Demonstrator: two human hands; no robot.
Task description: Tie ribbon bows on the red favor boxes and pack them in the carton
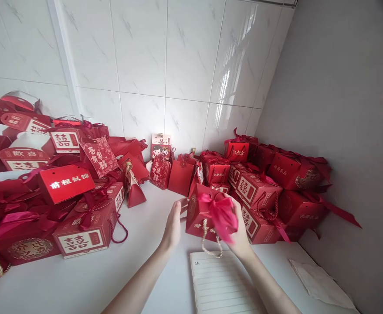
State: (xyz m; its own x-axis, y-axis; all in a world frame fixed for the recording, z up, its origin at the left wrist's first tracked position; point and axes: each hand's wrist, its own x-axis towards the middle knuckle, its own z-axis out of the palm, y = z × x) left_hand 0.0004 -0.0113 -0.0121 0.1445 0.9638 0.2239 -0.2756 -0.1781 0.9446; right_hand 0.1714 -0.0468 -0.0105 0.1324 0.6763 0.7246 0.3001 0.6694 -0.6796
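Midway above the white surface (80,279), my right grip (242,239) clasps a red gift box (196,214) from its right side; my left grip (173,224), opened flat, stands just beside it, perhaps touching.

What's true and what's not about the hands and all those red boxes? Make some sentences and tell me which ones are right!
1. The right hand holds a red box with a pink bow. True.
2. The left hand grips a pen. False: it is open beside the red box and holds nothing.
3. A lined notebook lies on the white table, just below the hands. True.
4. The piled boxes at the sides are blue. False: they are red, many with ribbons or cord handles.
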